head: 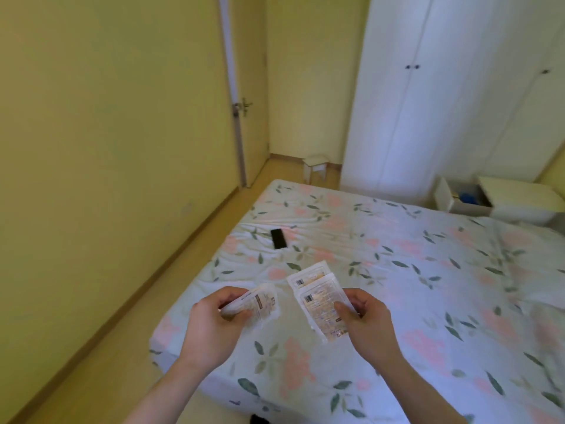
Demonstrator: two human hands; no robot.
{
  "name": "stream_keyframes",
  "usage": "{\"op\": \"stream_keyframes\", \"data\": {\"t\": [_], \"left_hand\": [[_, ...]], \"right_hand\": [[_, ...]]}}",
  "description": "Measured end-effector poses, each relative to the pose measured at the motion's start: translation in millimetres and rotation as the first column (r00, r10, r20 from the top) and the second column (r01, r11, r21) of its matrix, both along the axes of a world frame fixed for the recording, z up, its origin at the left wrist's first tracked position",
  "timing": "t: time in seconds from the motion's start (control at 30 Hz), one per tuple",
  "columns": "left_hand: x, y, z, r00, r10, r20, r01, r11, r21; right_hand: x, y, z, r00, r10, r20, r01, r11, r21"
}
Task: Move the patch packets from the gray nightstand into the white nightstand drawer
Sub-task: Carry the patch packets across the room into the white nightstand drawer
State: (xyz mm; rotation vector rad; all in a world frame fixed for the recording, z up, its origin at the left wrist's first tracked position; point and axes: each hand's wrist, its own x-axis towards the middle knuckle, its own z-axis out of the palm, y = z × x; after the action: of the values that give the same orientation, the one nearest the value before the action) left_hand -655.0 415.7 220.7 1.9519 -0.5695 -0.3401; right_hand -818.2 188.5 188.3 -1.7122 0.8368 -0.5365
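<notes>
Patch packets are carried mid-air above the bed: two fanned in the right hand, pinched at their lower edge by thumb and fingers; one more is gripped in the curled left hand. Judged light, thin, flexible, slick film; best pinched flat near an edge, stacked to avoid sliding. White nightstand is seen across the bed, its drawer pulled open.

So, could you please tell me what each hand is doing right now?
Left hand: holds a patch packet.
Right hand: holds two overlapping patch packets.
</notes>
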Motion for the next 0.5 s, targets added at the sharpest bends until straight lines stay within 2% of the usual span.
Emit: {"op": "stream_keyframes", "data": {"t": [0.2,0.3,0.5], "left_hand": [[115.8,32.7,1.0,0.988,0.154,0.021,-0.154,0.988,0.014],[170.5,39.5,4.5,0.983,0.186,0.010,-0.186,0.980,0.070],[275.4,71.5,7.2,0.950,0.312,0.005,-0.310,0.943,0.120]], "right_hand": [[144.4,9.1,-3.8,0.989,0.142,0.041,-0.143,0.990,0.023],[208.7,9.7,-7.1,0.982,0.181,0.056,-0.185,0.981,0.055],[342.9,19.5,-13.6,0.954,0.299,0.007,-0.299,0.954,0.027]]}}
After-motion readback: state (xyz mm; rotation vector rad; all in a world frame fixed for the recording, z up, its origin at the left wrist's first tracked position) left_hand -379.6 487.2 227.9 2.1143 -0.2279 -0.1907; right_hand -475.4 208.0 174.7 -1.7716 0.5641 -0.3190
